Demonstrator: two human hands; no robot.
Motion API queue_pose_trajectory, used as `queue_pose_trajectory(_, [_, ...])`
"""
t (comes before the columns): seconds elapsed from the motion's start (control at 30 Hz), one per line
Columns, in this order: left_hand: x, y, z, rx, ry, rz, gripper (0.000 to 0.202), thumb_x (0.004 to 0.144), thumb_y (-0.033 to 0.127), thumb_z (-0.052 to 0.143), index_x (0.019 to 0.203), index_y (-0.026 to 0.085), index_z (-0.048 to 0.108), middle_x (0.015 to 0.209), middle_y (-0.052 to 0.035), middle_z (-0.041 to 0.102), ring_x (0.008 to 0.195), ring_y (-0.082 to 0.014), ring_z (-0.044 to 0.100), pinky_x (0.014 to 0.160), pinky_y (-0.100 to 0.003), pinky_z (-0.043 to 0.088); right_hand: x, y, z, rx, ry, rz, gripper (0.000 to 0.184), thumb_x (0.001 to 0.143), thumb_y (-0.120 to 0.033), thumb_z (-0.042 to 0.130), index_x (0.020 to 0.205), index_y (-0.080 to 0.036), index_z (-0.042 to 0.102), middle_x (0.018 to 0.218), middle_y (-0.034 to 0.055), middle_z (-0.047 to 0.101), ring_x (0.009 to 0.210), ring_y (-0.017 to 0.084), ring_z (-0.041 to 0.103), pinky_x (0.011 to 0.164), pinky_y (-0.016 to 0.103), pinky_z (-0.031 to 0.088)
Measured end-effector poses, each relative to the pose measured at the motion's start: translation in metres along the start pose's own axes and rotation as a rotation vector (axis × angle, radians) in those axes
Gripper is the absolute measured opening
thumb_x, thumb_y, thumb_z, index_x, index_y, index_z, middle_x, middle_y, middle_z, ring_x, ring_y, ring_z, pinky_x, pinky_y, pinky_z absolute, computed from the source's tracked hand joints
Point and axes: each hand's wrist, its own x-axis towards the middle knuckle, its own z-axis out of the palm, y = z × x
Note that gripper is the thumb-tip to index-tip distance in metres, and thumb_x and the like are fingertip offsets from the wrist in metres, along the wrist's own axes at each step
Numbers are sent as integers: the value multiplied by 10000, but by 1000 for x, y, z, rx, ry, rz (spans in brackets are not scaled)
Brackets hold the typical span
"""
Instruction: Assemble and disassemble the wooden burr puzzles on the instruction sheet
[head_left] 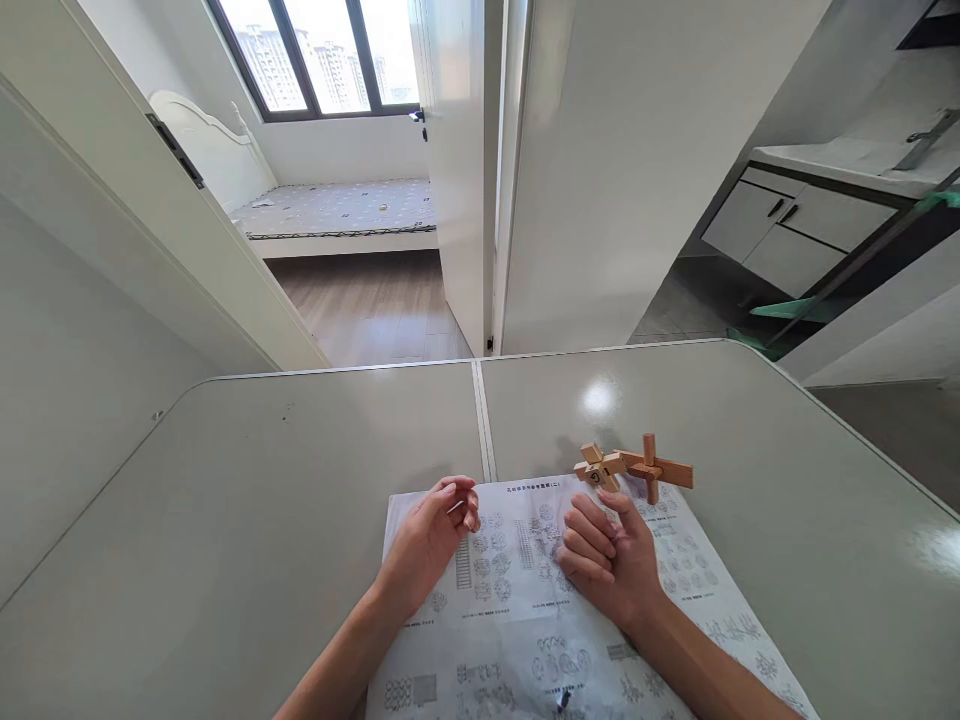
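Observation:
My left hand (433, 538) hovers over the left part of a printed paper sheet (517, 630), fingers loosely bent and apart, with nothing in it. On the right, my right hand (611, 555) has its fingers curled into a loose fist and its thumb raised; no object shows in it. Just beyond that thumb is a light wooden interlocking puzzle (598, 468) with a dark mark on one face. Whether the thumb touches it, I cannot tell. Beside it stands a reddish-brown wooden cross-shaped puzzle (650, 468). Rows of small diagrams cover the sheet.
The sheet lies on a glossy grey table (300, 500) with a pale seam (482, 420) down its middle. Past the far edge are an open door (454, 170), a bed (345, 208) under a window, and a white cabinet (810, 220) with a sink at right.

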Motion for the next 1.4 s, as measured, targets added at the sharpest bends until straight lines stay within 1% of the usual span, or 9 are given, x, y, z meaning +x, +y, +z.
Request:
queue_pose_trajectory(0.27, [-1,1,2,-1,8,-5,240,929,386,766,1005,158,758,884,-49,617,764,-159,522,784,-320,442,-1,-15,-4,70,-54,-18,599,967,-383,678,565,-236,259,467,-115,226,376,37,181,322,116,271])
queue_pose_trajectory(0.43, [-2,2,5,0,3,-6,255,910,395,788,990,155,756,874,-42,619,760,-153,522,779,-316,439,-2,-28,-1,100,-31,-76,591,976,-443,673,580,-237,285,472,-122,200,370,37,185,313,117,266])
queue_pose_trajectory(0.6, [-1,2,6,-7,2,-3,262,894,396,802,971,151,755,866,-39,617,752,-148,524,766,-309,439,-2,-40,1,128,-51,-118,589,1013,-517,626,602,-241,307,482,-123,200,369,43,189,317,122,279])
queue_pose_trajectory(0.7, [-1,2,6,-8,5,-1,259,889,392,808,970,152,755,863,-36,616,749,-145,526,762,-306,439,-1,-47,-1,115,-84,-117,601,1010,-547,629,612,-244,295,482,-124,200,371,49,198,318,126,291])
queue_pose_trajectory(0.8, [-1,3,6,-1,1,-3,259,899,397,801,978,155,756,862,-34,617,746,-144,524,766,-308,440,1,-53,-5,82,-173,-108,608,1009,-572,625,623,-252,282,477,-126,203,371,59,216,321,142,319])
queue_pose_trajectory(0.9, [-1,2,5,6,-5,-7,261,911,403,790,983,155,754,865,-35,617,744,-143,518,770,-311,441,2,-57,-9,72,-232,-105,596,1034,-602,564,642,-259,273,483,-122,207,379,72,234,328,156,349])
queue_pose_trajectory(1.03, [-1,-1,2,-2,-7,-4,243,925,385,773,990,152,751,869,-40,618,747,-144,518,771,-311,439,2,-58,-10,86,-222,-114,583,1059,-614,502,661,-262,263,491,-121,196,384,79,224,339,160,370])
queue_pose_trajectory(1.2, [0,-2,1,-9,-6,-3,236,930,377,763,994,150,748,877,-45,623,746,-148,521,773,-313,439,1,-59,-11,72,-189,-124,563,1063,-589,517,671,-256,289,497,-122,203,385,75,221,352,155,382])
queue_pose_trajectory(1.4, [0,-1,2,-6,-3,1,253,912,388,783,986,149,752,867,-41,620,745,-148,519,771,-310,439,1,-63,-12,58,-194,-130,527,1066,-566,530,688,-248,348,504,-124,212,388,73,229,366,153,399])
